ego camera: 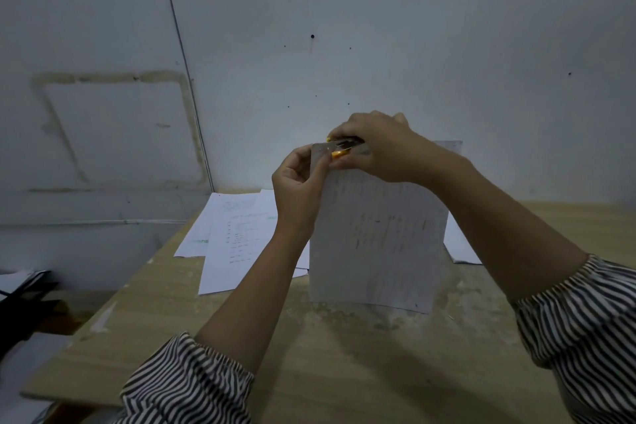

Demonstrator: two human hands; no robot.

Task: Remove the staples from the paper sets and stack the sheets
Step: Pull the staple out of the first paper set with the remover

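I hold a stapled paper set (378,237) upright above the wooden table (309,354), its printed side facing away from me. My left hand (299,182) pinches the set's top left corner. My right hand (375,148) grips a yellow and metal staple remover (340,148) pressed onto that same top corner. The staple itself is hidden under the tool and my fingers.
Loose printed sheets (237,237) lie spread on the table at the back left. More paper (461,244) lies behind the held set on the right. A grey wall stands close behind the table. Dark objects (24,306) sit beyond the table's left edge.
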